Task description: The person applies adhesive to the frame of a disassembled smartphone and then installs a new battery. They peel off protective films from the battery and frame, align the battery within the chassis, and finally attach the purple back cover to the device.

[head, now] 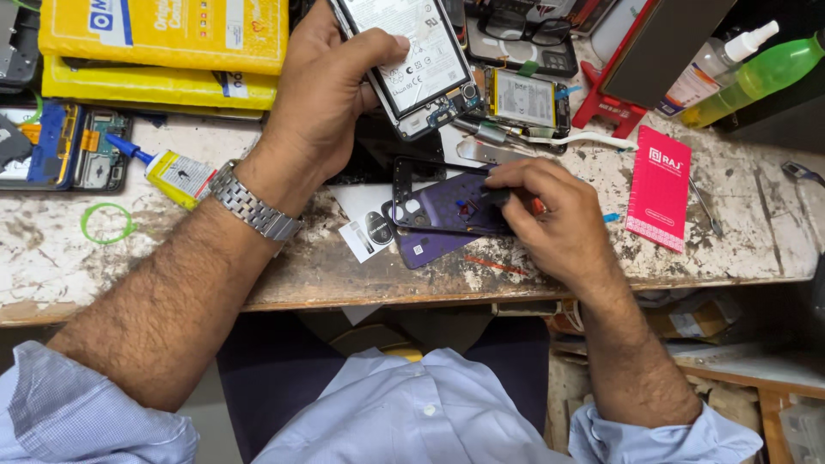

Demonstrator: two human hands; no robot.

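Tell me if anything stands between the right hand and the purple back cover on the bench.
Nothing does. The right hand already rests on the purple back cover, fingertips pressing its upper edge. The left hand holds the opened phone apart, further back.

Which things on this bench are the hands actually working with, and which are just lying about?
In hand:
left hand holding the opened phone
right hand on the purple back cover

Lying about:
glue tube
yellow packets
pink card
green bottle
loose battery
green rubber band

Glue tube (174,174) left — card (658,187) right
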